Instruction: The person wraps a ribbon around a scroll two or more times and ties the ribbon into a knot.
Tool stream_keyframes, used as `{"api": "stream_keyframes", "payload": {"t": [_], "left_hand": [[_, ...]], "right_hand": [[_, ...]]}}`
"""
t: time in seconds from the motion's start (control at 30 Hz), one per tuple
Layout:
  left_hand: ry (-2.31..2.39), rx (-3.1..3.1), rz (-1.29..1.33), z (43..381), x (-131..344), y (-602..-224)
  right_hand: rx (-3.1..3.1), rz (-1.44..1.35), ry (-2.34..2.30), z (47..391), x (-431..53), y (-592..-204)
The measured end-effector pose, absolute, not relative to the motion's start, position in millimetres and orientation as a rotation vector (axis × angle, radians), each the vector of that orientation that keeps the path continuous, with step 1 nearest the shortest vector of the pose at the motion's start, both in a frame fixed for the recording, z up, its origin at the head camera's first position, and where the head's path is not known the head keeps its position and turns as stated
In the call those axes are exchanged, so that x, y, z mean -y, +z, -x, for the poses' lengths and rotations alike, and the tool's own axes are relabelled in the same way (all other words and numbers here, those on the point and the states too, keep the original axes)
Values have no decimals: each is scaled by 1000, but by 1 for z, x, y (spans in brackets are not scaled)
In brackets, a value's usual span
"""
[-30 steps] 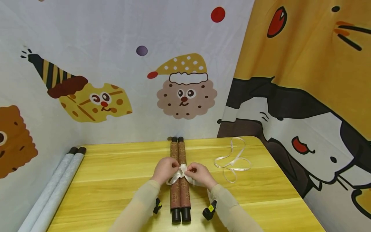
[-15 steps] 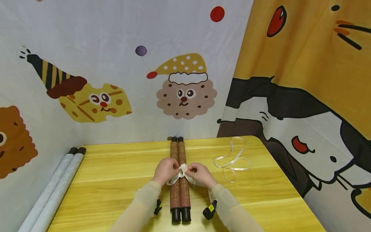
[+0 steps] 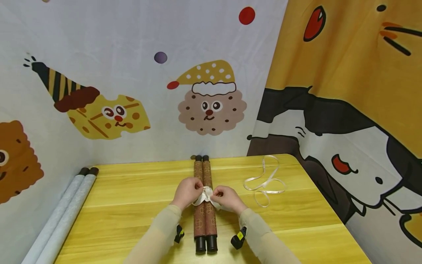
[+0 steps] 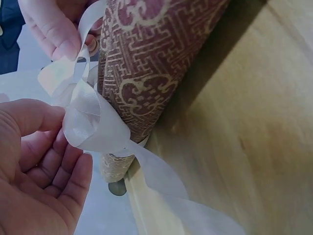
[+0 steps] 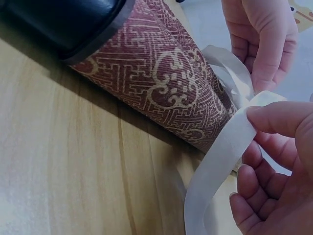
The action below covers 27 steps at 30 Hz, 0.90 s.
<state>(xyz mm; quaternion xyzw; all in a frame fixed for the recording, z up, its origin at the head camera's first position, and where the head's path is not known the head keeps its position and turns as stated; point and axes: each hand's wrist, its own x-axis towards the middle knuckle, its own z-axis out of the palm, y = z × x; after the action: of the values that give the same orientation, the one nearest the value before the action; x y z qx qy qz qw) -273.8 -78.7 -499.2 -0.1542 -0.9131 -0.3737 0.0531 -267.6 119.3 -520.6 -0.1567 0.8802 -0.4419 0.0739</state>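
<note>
Two brown patterned scrolls with black end knobs lie side by side on the table, pointing away from me. A white satin ribbon goes around their middle, with loops on top. My left hand pinches a ribbon loop between thumb and forefinger; the left wrist view shows that loop up close, with a loose tail hanging below. My right hand pinches the ribbon on the other side. In the right wrist view a ribbon tail hangs down from the right thumb and finger.
Two pale grey-blue scrolls with dark knobs lie along the table's left edge. A loose thin ribbon curls on the table at the right. A printed cloth wall stands behind the table.
My left hand has shifted slightly up and left, drawing its loop outward. The ribbon loops look wider and flatter over the scrolls. My right hand has barely moved.
</note>
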Motion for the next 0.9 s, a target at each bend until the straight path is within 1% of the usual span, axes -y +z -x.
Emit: {"api": "stream_keyframes", "payload": {"t": [0.33,0.67,0.9], "left_hand": [[-1138,2785,469,272,78,-506],[-1119,2753,510,270,76,-507],[-1126,2737,532,268,76,-508]], "right_hand": [[-2637,517,-1157,271,-114,-512],[-2648,390,-1022,276,-106,-504],[-2656,401,-1030,277,-103,-499]]}}
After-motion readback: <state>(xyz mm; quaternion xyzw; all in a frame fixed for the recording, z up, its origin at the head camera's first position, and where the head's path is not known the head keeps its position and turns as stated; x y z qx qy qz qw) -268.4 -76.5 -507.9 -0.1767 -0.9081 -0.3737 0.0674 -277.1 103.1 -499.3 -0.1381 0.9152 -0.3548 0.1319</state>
